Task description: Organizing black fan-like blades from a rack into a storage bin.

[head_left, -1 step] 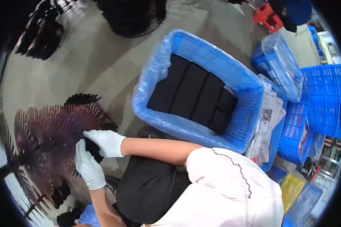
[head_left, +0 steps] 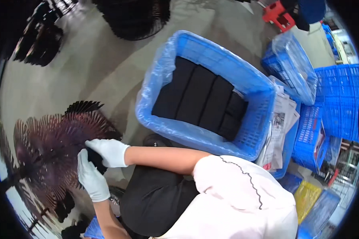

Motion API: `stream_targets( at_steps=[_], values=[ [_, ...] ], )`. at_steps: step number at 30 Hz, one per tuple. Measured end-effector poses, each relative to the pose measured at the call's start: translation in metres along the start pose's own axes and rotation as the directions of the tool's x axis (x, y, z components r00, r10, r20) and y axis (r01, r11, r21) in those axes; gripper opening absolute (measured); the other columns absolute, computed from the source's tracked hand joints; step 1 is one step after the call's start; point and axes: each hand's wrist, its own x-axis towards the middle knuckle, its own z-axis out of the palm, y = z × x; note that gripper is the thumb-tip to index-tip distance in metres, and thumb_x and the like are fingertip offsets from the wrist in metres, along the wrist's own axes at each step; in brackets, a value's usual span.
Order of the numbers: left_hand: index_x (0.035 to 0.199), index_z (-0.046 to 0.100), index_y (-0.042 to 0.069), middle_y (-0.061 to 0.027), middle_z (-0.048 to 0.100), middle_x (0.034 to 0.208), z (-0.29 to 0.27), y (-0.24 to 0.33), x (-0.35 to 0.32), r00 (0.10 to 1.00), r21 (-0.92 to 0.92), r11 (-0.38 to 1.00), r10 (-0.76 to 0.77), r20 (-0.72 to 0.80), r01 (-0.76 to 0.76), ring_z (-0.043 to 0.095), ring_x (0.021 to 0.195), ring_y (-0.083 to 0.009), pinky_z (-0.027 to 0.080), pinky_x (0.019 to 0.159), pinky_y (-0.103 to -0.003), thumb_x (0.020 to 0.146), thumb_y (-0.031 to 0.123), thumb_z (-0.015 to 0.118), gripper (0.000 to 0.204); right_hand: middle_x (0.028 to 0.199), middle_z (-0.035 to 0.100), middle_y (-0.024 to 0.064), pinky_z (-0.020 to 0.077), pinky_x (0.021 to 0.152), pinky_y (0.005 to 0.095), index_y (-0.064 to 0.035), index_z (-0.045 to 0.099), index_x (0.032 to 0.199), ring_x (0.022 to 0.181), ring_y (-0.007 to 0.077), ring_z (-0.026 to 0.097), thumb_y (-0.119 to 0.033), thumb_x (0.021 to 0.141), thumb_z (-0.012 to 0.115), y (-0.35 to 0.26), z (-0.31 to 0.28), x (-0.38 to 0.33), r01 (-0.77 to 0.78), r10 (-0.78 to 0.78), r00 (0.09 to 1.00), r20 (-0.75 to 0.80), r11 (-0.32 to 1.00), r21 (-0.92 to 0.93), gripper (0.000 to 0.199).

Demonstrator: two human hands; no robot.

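Observation:
Between my white-gloved hands is a small black stack (head_left: 95, 158), its separate pieces too dark to make out. My left hand (head_left: 92, 178) presses on its near left side with the fingers straight and together. From the far right side my right hand (head_left: 109, 152) closes on it, the fingertips close to those of the left. Just beyond both hands stands a dark reddish-brown rack (head_left: 54, 149) fanned with many thin, blade-like pieces. Whether the stack still touches the rack I cannot tell.
A blue plastic crate (head_left: 223, 51) lined with clear film holds rows of black blocks (head_left: 195, 93) to my right. Printed papers (head_left: 281, 119) and more blue crates (head_left: 337, 101) stand beyond it. Dark racks (head_left: 133, 16) and a red stool (head_left: 278, 16) are farther off.
The whole view has shifted slightly, so things appear a little farther left. Both hands keep their hold on the black stack.

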Motion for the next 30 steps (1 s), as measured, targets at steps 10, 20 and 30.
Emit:
stream_targets(
  at_steps=[10, 20, 30],
  values=[
    [0.138, 0.047, -0.002, -0.02, 0.056, 0.136, 0.002, -0.01, 0.005, 0.991, 0.164, 0.979, 0.103, 0.091, -0.117, 0.056, 0.12, -0.0372, 0.043, 0.104, -0.042, 0.089, -0.001, 0.049, 0.049, 0.125, 0.057, 0.0187, 0.0534, 0.085, 0.0406, 0.0017, 0.046, 0.134, 0.101, 0.0397, 0.063, -0.008, 0.07, 0.068, 0.005, 0.003, -0.001, -0.036, 0.037, 0.999, -0.009, 0.997, 0.07, 0.069],
    [0.138, 0.048, 0.0, -0.0193, 0.056, 0.136, 0.006, -0.011, 0.013, 0.988, 0.27, 0.955, 0.087, 0.13, -0.119, 0.055, 0.122, -0.0374, 0.041, 0.108, -0.043, 0.084, -0.005, 0.052, 0.054, 0.117, 0.06, 0.0179, 0.0545, 0.081, 0.04, -0.0005, 0.048, 0.129, 0.095, 0.0394, 0.064, -0.01, 0.067, 0.07, 0.018, 0.014, 0.003, 0.019, -0.012, 0.998, -0.063, 0.993, 0.119, 0.067],
    [0.135, 0.051, -0.001, -0.0194, 0.057, 0.136, 0.002, -0.002, 0.001, 0.998, 0.278, 0.958, 0.068, 0.017, -0.07, 0.056, 0.123, -0.0368, 0.04, 0.11, -0.044, 0.084, -0.004, 0.051, 0.051, 0.127, 0.057, 0.0227, 0.0535, 0.086, 0.0405, 0.0031, 0.045, 0.135, 0.104, 0.0395, 0.063, -0.009, 0.066, 0.069, 0.006, 0.015, 0.005, 0.022, -0.023, 1.0, 0.008, 0.994, 0.104, 0.074]
  ],
)
